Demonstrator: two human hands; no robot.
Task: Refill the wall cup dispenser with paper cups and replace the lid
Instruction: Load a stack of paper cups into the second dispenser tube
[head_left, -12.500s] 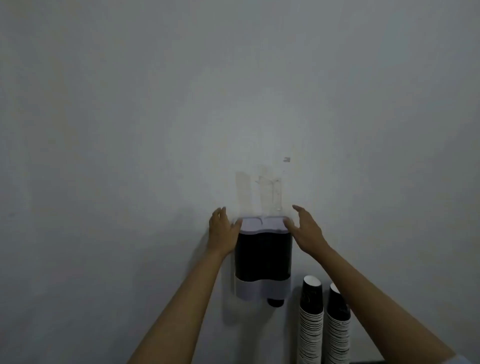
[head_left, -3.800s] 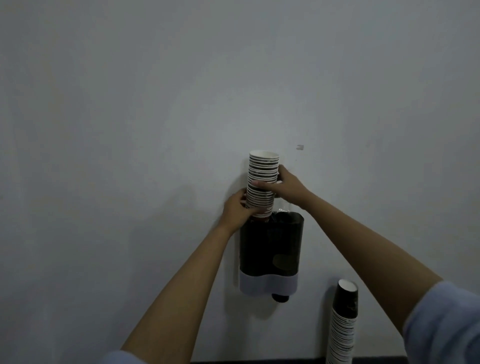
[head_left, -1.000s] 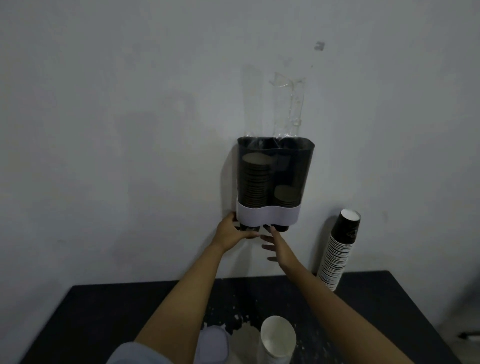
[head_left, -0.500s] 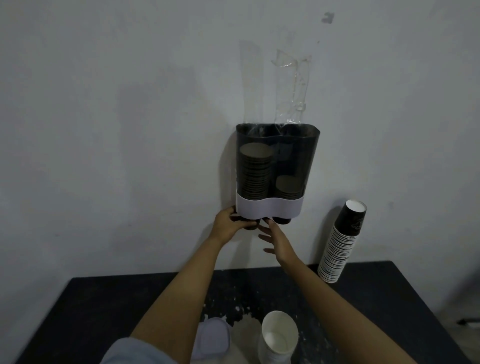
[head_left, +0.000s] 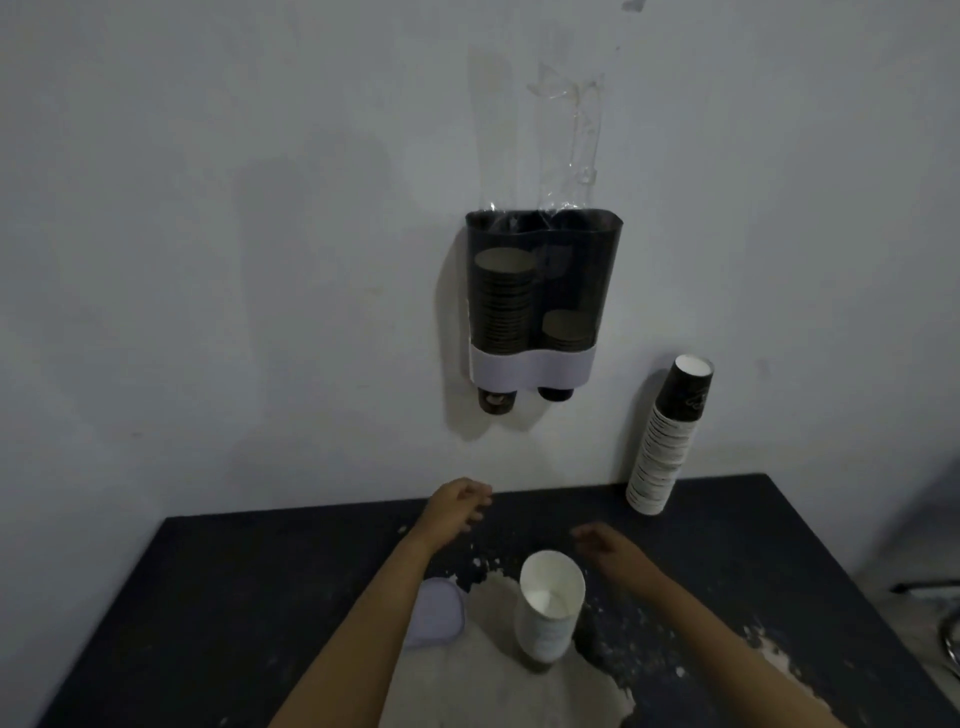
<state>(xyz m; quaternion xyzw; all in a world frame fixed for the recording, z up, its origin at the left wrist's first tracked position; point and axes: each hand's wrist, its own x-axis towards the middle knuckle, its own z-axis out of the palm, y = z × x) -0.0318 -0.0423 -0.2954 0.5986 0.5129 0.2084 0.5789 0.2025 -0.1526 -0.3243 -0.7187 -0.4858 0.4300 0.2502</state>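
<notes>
Head view shows both sets of fingers loosely curled and holding nothing: left hand and right hand hover over the dark desk. Between them stands a short stack of paper cups; the lid lies beside it. On the wall, the dispenser is open-topped, left tube fuller, right tube low. Another stack leans against the wall. Filling and lidding remain.

Dark worn table; taped wall.
</notes>
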